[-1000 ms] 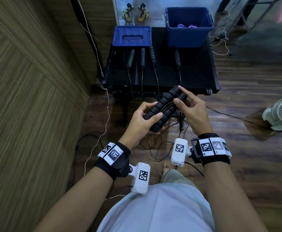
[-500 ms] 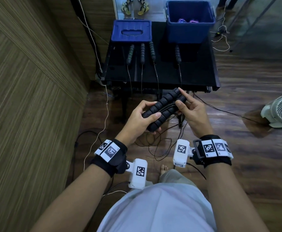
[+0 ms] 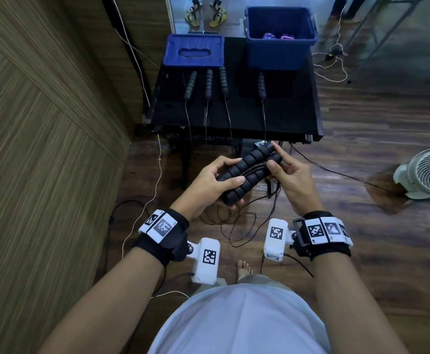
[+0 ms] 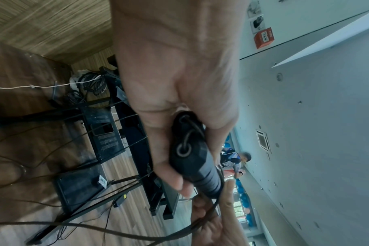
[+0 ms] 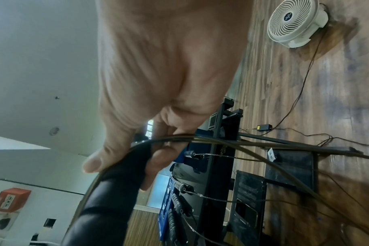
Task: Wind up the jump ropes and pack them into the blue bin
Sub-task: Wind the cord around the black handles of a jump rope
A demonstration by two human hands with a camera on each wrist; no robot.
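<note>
My left hand (image 3: 216,185) grips two black ribbed jump rope handles (image 3: 249,172) side by side, in front of the black table (image 3: 293,118). My right hand (image 3: 282,169) pinches the thin dark rope cord (image 5: 200,138) against the handles' far end. Loose cord (image 3: 236,226) hangs in loops below my hands towards the floor. In the left wrist view the cord comes out of the handle end cap (image 4: 185,146). The open blue bin (image 3: 280,39) stands at the table's far right with purple items inside. Several more rope handles (image 3: 208,83) lie on the table, their cords trailing over the front edge.
The bin's blue lid (image 3: 193,49) lies at the table's back left. A white floor fan (image 3: 428,172) stands on the wooden floor to the right. A wood-panelled wall runs along the left. Cables lie on the floor, and sandals (image 3: 206,14) sit beyond the table.
Both hands with the handles have drifted slightly lower and nearer to me. The right hand's fingers have shifted along the handles' far end while working the cord.
</note>
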